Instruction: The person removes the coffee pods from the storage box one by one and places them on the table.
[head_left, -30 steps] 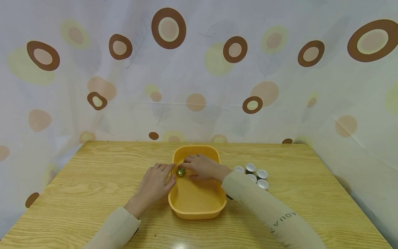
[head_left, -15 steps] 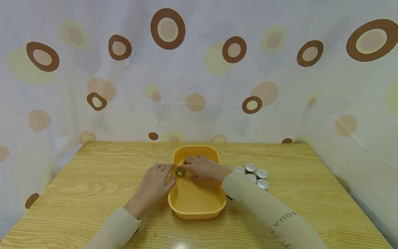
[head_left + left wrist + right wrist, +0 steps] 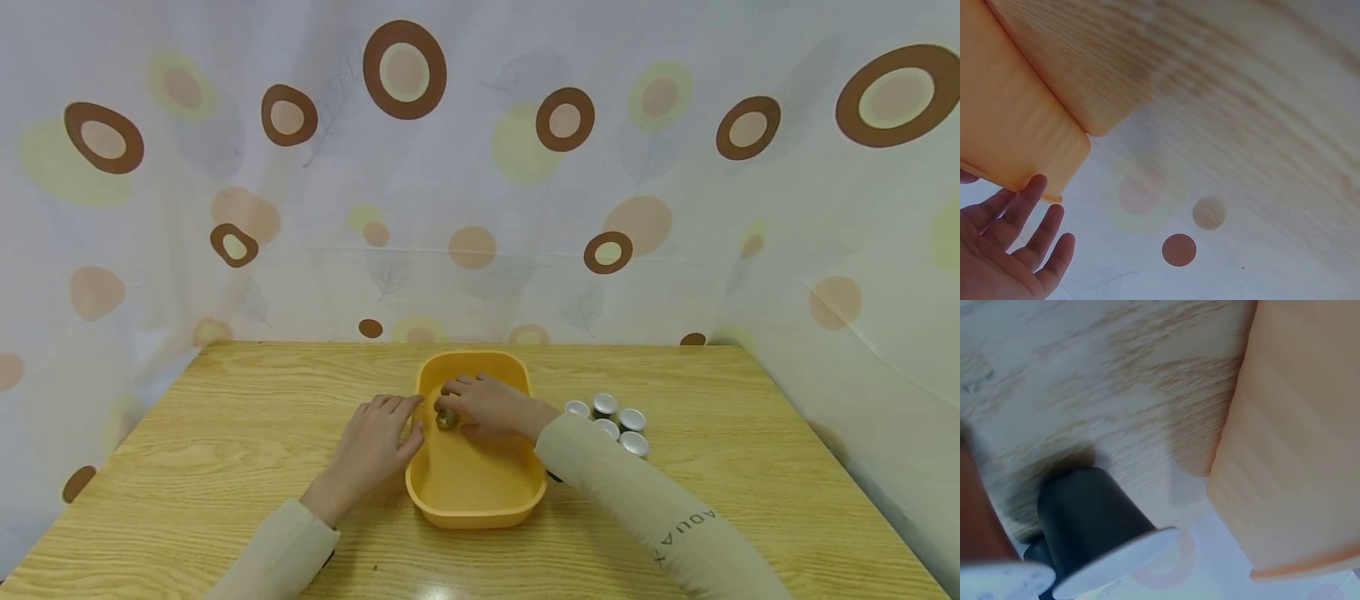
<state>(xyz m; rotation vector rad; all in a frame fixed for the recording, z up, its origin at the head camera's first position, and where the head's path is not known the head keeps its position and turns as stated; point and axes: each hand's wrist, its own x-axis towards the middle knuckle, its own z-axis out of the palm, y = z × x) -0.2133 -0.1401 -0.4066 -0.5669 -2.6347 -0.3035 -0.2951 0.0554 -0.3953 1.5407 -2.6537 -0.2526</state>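
In the head view a small gold-green coffee capsule (image 3: pixel 446 419) is inside the yellow plastic tray (image 3: pixel 476 518), near its left wall. My right hand (image 3: pixel 491 406) reaches into the tray and pinches the capsule between fingertips and thumb; the fingers partly cover it. My left hand (image 3: pixel 375 437) lies at the tray's left rim, fingers and thumb spread and fairly straight. In the left wrist view the left fingers (image 3: pixel 1029 200) touch the tray's rim from outside. The right hand is out of its own wrist view.
Several coffee capsules (image 3: pixel 632 419) with white lids stand right of the tray on the wooden table (image 3: pixel 262 433). The right wrist view shows a dark capsule (image 3: pixel 1088 519) and a brown one (image 3: pixel 982 512) beside the tray wall. A patterned curtain (image 3: pixel 480 183) hangs behind.
The gold-green capsule has shifted slightly right, away from the tray's left wall, and turned under the right fingers. The left hand has stayed in place.
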